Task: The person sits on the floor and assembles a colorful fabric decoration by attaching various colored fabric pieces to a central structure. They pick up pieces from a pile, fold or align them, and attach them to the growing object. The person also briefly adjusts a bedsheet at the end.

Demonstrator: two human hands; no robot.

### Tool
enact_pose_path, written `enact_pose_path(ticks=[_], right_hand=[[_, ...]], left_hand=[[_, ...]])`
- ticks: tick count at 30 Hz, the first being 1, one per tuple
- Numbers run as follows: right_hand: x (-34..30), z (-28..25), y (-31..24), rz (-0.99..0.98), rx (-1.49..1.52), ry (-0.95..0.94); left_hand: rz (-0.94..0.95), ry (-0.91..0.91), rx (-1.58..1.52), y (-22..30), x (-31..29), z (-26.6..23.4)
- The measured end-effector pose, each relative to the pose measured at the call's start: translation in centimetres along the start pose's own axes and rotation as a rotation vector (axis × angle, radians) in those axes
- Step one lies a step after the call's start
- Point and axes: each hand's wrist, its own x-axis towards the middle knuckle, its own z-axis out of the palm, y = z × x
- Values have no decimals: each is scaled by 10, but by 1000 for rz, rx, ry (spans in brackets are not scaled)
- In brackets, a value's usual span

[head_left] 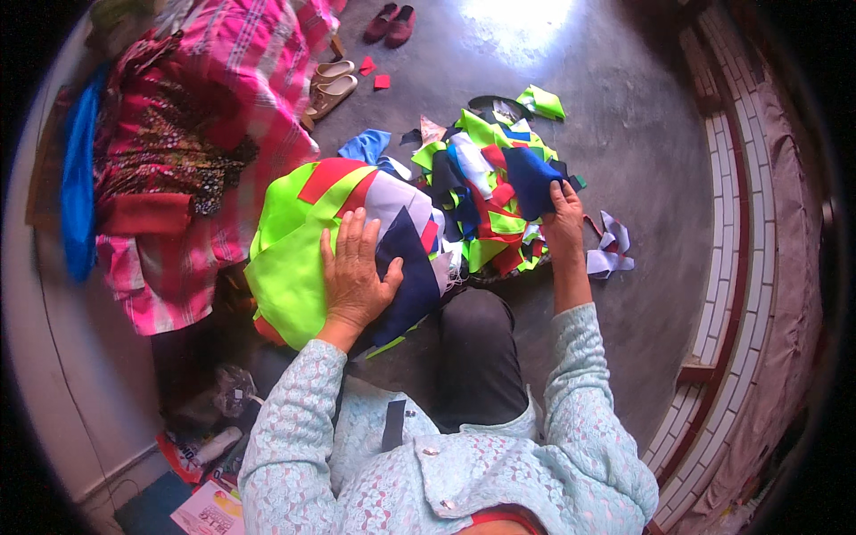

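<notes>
My left hand (pixel 357 275) lies flat with spread fingers on a patchwork cloth (pixel 290 254) of neon green, red, lilac and navy pieces, which rests in front of me at the left. Between the fingers and thumb of my right hand (pixel 563 218) is a navy fabric piece (pixel 530 181), raised over a heap of fabric scraps (pixel 481 134). The heap holds many neon green, red, navy and white scraps. What lies under the patchwork cloth is hidden.
A pink plaid cloth (pixel 165 290) drapes over something at the left, beside a blue bag (pixel 80 178). Beige shoes (pixel 332 94) and dark red shoes (pixel 399 27) stand farther off. Lilac scraps (pixel 612 248) lie right of the heap. White brickwork (pixel 724 232) edges the right side.
</notes>
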Motion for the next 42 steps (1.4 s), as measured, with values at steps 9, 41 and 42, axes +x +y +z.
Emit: enact_pose_path(ticks=[9,41,42], right_hand=[[-116,133,-12,2,323,-262],[-99,201,76,-486,-948,-273],[-103,204,70,-375,-934,-270]], left_hand=[[1,81,25,-3,-6,6],[-28,319,-501,-8,28,-3],[-84,255,-495,-16,26,17]])
